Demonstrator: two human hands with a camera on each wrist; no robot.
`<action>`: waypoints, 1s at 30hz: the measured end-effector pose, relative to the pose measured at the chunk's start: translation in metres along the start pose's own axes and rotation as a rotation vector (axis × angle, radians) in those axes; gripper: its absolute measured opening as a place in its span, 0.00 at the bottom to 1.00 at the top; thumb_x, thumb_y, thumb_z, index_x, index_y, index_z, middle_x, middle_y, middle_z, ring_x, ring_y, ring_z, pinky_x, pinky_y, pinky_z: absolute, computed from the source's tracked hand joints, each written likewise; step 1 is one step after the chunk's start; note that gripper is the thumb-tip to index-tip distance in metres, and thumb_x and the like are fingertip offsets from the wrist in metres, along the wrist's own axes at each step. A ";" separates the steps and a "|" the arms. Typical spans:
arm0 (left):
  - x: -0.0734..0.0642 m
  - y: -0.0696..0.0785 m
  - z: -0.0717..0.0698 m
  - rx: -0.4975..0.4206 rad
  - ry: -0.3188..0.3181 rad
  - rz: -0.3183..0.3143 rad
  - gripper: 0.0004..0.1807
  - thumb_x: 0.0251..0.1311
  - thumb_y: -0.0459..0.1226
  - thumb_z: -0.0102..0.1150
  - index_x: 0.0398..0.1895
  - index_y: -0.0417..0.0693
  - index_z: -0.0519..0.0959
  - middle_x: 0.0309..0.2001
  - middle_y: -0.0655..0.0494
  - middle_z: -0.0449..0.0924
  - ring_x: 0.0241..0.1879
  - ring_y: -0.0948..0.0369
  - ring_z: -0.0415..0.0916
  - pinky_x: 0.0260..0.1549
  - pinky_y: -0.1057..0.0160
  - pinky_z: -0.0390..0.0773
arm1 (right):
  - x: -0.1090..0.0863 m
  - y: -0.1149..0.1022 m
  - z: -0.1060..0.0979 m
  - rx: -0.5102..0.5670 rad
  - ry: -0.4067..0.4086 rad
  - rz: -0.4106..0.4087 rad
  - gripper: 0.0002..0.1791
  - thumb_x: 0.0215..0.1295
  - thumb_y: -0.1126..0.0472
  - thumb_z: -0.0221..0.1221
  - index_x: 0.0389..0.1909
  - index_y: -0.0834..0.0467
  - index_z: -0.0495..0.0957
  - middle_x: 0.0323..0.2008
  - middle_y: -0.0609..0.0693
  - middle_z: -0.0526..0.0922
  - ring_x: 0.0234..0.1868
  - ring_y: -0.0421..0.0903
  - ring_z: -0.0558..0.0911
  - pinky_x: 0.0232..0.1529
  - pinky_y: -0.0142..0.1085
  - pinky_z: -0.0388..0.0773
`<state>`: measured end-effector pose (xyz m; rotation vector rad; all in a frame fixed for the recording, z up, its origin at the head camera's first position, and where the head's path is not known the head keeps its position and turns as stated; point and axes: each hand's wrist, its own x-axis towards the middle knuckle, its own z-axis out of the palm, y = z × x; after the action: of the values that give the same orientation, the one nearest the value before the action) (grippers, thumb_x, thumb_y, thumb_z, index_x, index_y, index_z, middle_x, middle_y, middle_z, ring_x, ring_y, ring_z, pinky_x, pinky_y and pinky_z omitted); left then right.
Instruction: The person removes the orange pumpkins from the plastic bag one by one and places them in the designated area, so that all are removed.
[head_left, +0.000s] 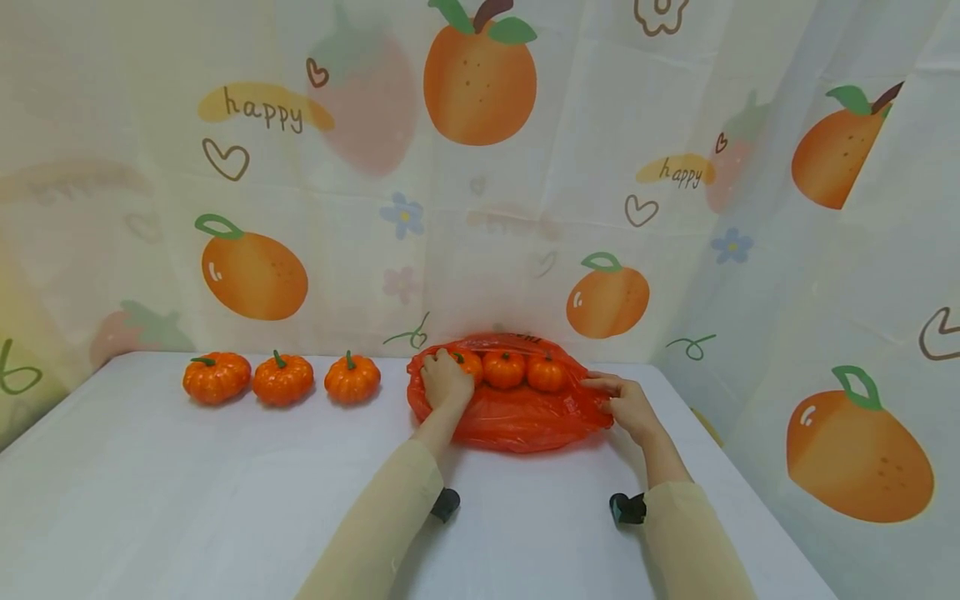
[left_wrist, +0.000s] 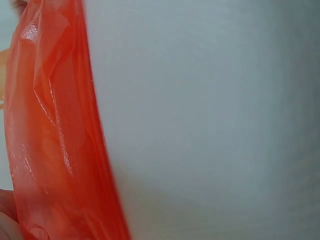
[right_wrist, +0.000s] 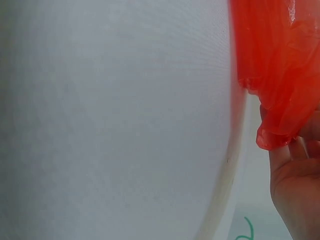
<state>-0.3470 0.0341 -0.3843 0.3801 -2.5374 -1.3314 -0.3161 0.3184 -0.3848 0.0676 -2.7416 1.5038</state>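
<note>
A red plastic bag (head_left: 517,421) lies on the table with its mouth spread wide. Inside it, small orange pumpkins sit in a row: a middle one (head_left: 504,369), a right one (head_left: 547,373) and a left one (head_left: 468,365), partly covered by my left hand (head_left: 447,382). That hand reaches in from the front and grips the left pumpkin, fingers bent over it. My right hand (head_left: 632,406) pinches the bag's right edge; the right wrist view shows crumpled plastic (right_wrist: 280,127) between its thumb and fingers. In the left wrist view the bag's side (left_wrist: 60,130) hides most of the left hand.
Left of the bag, three more pumpkins stand in a line along the table's back: one far left (head_left: 217,378), one between (head_left: 282,380) and one nearer the bag (head_left: 352,379). A fruit-printed curtain (head_left: 480,225) hangs right behind the white table (head_left: 187,500).
</note>
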 end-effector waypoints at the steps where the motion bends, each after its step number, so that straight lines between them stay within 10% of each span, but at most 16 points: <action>1: 0.000 -0.001 0.000 -0.004 0.005 0.004 0.27 0.55 0.33 0.61 0.59 0.35 0.71 0.59 0.35 0.69 0.63 0.40 0.66 0.63 0.43 0.74 | 0.000 0.000 0.000 -0.001 0.001 0.000 0.28 0.62 0.76 0.42 0.63 0.64 0.74 0.73 0.61 0.64 0.72 0.63 0.62 0.43 0.26 0.78; 30: -0.003 -0.003 -0.019 0.121 -0.112 0.060 0.28 0.52 0.35 0.64 0.58 0.37 0.69 0.55 0.37 0.74 0.55 0.40 0.74 0.55 0.43 0.79 | 0.000 -0.002 0.002 0.000 -0.004 -0.018 0.28 0.63 0.77 0.43 0.63 0.65 0.74 0.73 0.62 0.65 0.72 0.63 0.62 0.38 0.26 0.76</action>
<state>-0.3375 0.0194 -0.3763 0.2564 -2.7075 -1.2135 -0.3161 0.3159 -0.3837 0.0953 -2.7366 1.5010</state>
